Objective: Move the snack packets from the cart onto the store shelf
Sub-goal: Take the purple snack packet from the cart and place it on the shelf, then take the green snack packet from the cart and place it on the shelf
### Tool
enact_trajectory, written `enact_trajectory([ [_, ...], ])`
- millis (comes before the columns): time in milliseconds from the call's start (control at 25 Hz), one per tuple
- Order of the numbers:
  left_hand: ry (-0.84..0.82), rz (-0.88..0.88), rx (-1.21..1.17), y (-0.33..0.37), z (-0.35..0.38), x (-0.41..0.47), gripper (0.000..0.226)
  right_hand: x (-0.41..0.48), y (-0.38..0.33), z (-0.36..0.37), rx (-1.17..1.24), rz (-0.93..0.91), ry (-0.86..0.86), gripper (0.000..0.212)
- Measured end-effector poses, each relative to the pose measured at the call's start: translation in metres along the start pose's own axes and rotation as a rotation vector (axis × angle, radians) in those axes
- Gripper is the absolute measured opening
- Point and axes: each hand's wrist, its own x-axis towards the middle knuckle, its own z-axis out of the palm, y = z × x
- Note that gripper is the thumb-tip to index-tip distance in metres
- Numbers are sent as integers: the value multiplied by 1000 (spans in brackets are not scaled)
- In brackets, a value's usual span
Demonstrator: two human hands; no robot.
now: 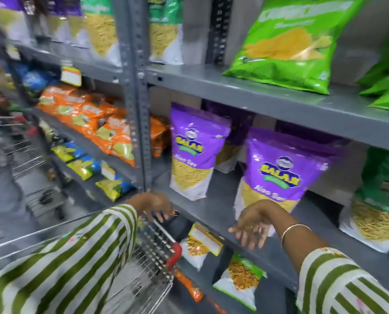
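2 purple packets (277, 175) printed "BALAJI" and "Aloo Sev" stand upright on the grey shelf (213, 211), the nearer one on the right, the other (194, 152) left and farther back. The right hand (253, 225) hangs just before the nearer packet, fingers spread and holding nothing. The left hand (153, 206) hovers over the wire cart (152, 257), fingers loose and empty. Lettering on the green bag (288, 44) above is too blurred to read.
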Motion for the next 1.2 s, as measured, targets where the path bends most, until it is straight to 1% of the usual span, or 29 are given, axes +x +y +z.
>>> enact_trajectory([
  [80,1,-168,55,-63,-5,-15,33,28,-57,18,-46,-147,71,31],
  [160,44,-311,50,-125,-5,-29,31,61,-116,38,-18,-315,156,28],
  [240,109,-391,-21,-183,-3,-39,26,99,-170,59,-43,-437,204,24],
  [280,144,-404,-65,-208,1,-40,31,118,-192,70,-65,-471,219,25],
  [360,203,-394,-164,-257,9,-31,41,157,-226,93,-121,-512,271,39],
  [400,247,-371,-212,-282,14,-19,48,182,-242,103,-149,-522,286,42],
  [480,277,-357,-240,-315,28,4,55,230,-260,119,-143,-537,273,28],
  [520,271,-389,-263,-327,37,17,57,260,-266,123,-131,-554,249,34],
  [560,262,-405,-334,-338,46,29,60,293,-269,124,-120,-574,240,55],
  [600,257,-390,-431,-348,55,43,65,347,-266,124,-109,-594,230,85],
  [640,286,-358,-541,-355,63,55,71,385,-262,127,-96,-595,219,110],
  [680,336,-347,-643,-365,72,68,79,414,-257,131,-82,-583,190,120],
  [720,381,-345,-686,-370,78,79,83,423,-257,139,-82,-560,172,115],
  [800,457,-328,-768,-377,89,99,78,396,-276,153,-17,-509,199,88],
  [880,506,-330,-876,-377,99,112,76,400,-283,159,2,-502,194,72],
  [960,604,-343,-925,-383,111,123,81,404,-285,163,34,-503,273,65],
  [1000,636,-345,-934,-382,113,124,79,404,-284,165,49,-495,297,64],
  [1120,622,-357,-902,-370,106,113,62,392,-283,167,81,-494,308,61],
  [1200,594,-337,-921,-358,97,99,54,375,-279,165,82,-541,309,59],
])
